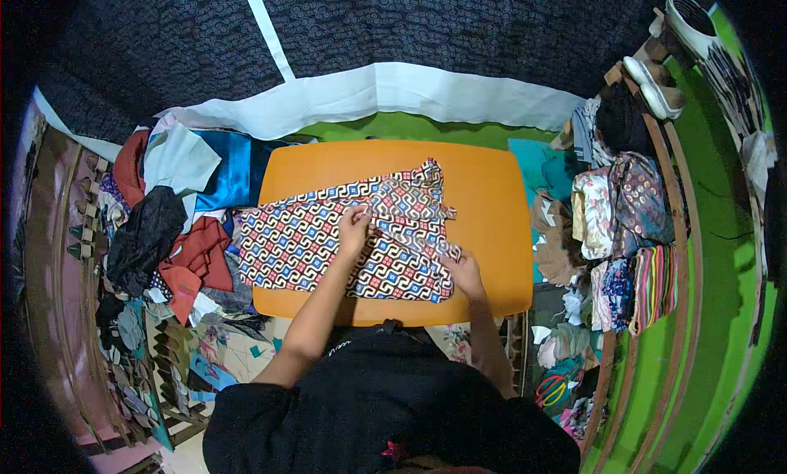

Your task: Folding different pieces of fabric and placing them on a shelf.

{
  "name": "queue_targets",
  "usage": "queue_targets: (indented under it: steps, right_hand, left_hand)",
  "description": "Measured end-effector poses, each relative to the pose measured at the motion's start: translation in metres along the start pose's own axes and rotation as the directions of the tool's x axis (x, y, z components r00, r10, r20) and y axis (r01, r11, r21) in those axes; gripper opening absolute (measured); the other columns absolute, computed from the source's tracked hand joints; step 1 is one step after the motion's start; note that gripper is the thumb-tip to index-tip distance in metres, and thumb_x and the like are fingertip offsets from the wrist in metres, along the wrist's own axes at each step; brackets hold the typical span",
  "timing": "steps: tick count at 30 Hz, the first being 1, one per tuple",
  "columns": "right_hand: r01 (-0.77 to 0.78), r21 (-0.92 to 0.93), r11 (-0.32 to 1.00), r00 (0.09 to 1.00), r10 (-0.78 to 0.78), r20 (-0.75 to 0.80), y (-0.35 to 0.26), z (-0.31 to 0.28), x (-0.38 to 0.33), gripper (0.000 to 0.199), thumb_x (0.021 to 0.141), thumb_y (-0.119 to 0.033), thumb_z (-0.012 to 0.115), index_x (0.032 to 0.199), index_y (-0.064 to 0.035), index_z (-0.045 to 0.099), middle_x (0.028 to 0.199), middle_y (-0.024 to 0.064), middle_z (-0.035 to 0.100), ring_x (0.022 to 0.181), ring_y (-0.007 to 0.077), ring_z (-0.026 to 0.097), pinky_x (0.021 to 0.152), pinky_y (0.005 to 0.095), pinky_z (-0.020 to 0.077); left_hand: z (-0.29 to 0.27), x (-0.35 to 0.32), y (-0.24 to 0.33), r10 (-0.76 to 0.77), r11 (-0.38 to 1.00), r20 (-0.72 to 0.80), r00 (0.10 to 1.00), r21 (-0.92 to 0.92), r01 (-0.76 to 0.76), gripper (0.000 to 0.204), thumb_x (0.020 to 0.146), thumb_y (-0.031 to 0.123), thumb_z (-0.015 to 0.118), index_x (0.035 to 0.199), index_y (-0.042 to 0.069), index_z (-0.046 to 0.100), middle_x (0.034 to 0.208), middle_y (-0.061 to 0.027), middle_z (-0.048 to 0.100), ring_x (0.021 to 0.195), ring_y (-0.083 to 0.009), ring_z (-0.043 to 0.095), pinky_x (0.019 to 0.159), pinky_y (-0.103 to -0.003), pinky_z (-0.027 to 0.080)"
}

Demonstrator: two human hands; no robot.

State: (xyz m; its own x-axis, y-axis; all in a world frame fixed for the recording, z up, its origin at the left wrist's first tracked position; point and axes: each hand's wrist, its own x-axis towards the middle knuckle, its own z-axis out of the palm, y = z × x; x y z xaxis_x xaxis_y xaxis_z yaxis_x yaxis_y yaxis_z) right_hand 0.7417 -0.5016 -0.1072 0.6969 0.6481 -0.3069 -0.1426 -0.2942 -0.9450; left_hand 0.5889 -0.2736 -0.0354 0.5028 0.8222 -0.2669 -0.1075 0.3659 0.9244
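- Desk (496, 211): plain orange
- Printed garment (299, 240) on the desk: cream-and-black interlocking links, red and blue motifs
- Drape (369, 31) beyond the desk: dark, pale swirls
- Satin cloth (235, 169) left of the desk: blue
- Striped cloth (656, 288) right of the desk: multicoloured

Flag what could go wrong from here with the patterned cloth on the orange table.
The patterned cloth reaches the left edge of the orange table, right by a loose fabric pile, so it might snag there or get mixed in.

Its right end looks uneven and rumpled between the left hand and the right hand, so creases could form if it is pressed flat like this.
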Motion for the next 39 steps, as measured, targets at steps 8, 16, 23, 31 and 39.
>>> queue_targets:
  steps: [8,16,23,31,39]
  right_hand:
    - [0.549,-0.558,0.622,0.799,-0.587,0.132,-0.122,0.066,-0.072,0.026,0.069,-0.017,0.060,0.088,0.0002,0.056,0.078,0.0172,0.058,0.073,0.0309,0.055,0.066,0.0361,0.0430]
    - [0.594,-0.499,0.631,0.783,-0.595,0.180,-0.111,0.074,0.023,0.020,0.070,-0.009,0.057,0.086,0.0024,0.055,0.084,0.0155,0.055,0.076,0.0258,0.054,0.070,0.0327,0.0425]
    - [0.408,-0.488,0.771,0.882,-0.471,-0.006,-0.111,0.083,0.144,0.070,0.060,-0.020,0.069,0.117,0.0006,0.033,0.094,0.0183,0.055,0.092,0.0351,0.049,0.082,0.0369,0.0373]
    - [0.508,-0.679,0.531,0.764,-0.641,0.071,-0.133,0.124,0.109,0.022,0.068,-0.020,0.058,0.087,-0.0094,0.063,0.072,0.0074,0.057,0.071,0.0224,0.053,0.066,0.0343,0.0404]
    - [0.670,-0.501,0.547,0.726,-0.622,0.292,-0.120,0.120,0.044,0.024,0.069,-0.008,0.054,0.092,-0.0037,0.057,0.092,0.0138,0.051,0.089,0.0292,0.048,0.078,0.0349,0.0382]
  left_hand:
    - [-0.079,-0.026,-0.007,-0.033,0.988,-0.359,0.933,0.127,0.083,0.010,0.085,0.013,0.043,0.085,0.003,0.044,0.063,-0.0046,0.051,0.044,-0.0093,0.046,0.040,-0.021,0.038]
    - [-0.065,-0.039,0.027,0.546,0.543,0.018,0.838,0.754,-0.369,0.029,0.066,0.012,0.059,0.090,-0.001,0.049,0.082,-0.0144,0.051,0.077,-0.0280,0.047,0.071,-0.036,0.037]
    - [-0.029,-0.032,0.031,0.236,0.156,0.442,0.865,0.862,-0.483,0.049,0.072,0.038,0.054,0.116,0.020,0.045,0.132,-0.0123,0.024,0.123,-0.0324,0.017,0.095,-0.053,0.014]
    - [-0.081,-0.037,0.006,0.154,0.089,0.419,0.895,0.896,-0.435,0.054,0.076,0.046,0.047,0.124,0.025,0.035,0.135,-0.0102,0.020,0.125,-0.0310,0.014,0.094,-0.058,0.008]
    - [-0.158,-0.065,0.033,0.344,0.220,-0.087,0.935,0.975,0.010,0.047,0.071,0.032,0.056,0.113,0.016,0.044,0.129,-0.0142,0.028,0.121,-0.0351,0.019,0.091,-0.061,0.008]
